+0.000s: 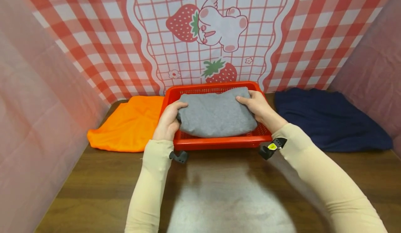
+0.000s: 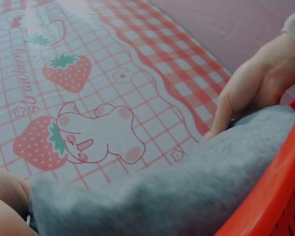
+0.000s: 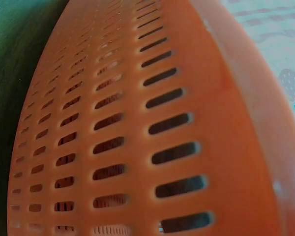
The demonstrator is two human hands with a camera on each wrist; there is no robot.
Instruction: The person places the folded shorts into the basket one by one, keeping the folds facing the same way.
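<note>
A folded grey cloth (image 1: pixel 216 114), perhaps a garment, spans the space between both hands, over the red slotted plastic basket (image 1: pixel 216 142). My left hand (image 1: pixel 169 120) grips its left end, thumb on top and the other fingers underneath, out of sight. At the opposite end my right hand (image 1: pixel 258 109) holds it the same way, thumb lying on the upper face. The left wrist view shows the grey cloth (image 2: pixel 187 187) sagging a little beside the basket rim (image 2: pixel 270 196). Only the basket's slotted side (image 3: pixel 132 123) and rim fill the right wrist view; the right hand is hidden there.
Left of the basket lies an orange cloth (image 1: pixel 131 125), partly behind its edge. A navy cloth (image 1: pixel 329 121) is spread to the right. Both rest on the brown wooden table (image 1: pixel 94 191). A red-checked strawberry-print sheet (image 1: pixel 219 27) hangs behind, with pink curtains (image 1: pixel 37 87) at the sides.
</note>
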